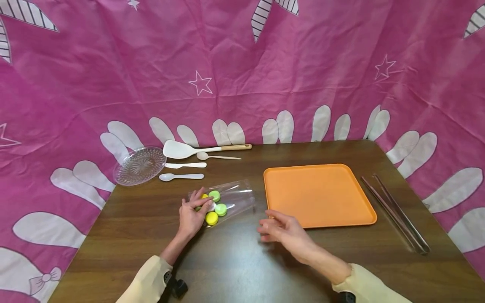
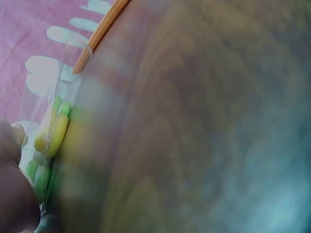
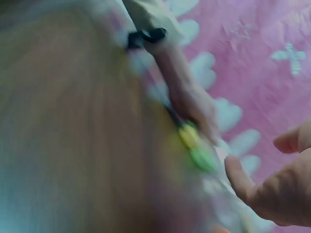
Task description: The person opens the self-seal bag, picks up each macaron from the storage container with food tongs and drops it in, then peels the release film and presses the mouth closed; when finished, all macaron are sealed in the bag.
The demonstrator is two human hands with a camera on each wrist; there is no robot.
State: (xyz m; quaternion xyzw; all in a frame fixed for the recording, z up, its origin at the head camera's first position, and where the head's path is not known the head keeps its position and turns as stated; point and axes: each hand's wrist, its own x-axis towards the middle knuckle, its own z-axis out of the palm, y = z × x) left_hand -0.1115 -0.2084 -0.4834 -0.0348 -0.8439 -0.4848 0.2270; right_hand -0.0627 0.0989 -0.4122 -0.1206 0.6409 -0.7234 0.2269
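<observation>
On the left half of the table lies a clear plastic bag (image 1: 239,197) holding several round yellow, green and white pieces (image 1: 221,209) that look like macarons. My left hand (image 1: 192,215) is on the bag's left end, pinching it with thumb and fingers near a white piece. In the left wrist view the thumb (image 2: 17,194) is beside the bag, and part of that hand is out of frame. My right hand (image 1: 286,232) hovers at the orange tray's (image 1: 318,227) near left corner, fingers relaxed and spread, holding nothing.
At the back left are a clear patterned plate (image 1: 140,166), a white spatula (image 1: 179,149), a small beige spoon (image 1: 202,155), a white knife (image 1: 185,165) and a white spoon (image 1: 182,176). Metal tongs (image 1: 398,216) lie right of the tray. A pink curtain (image 1: 242,71) hangs behind the table.
</observation>
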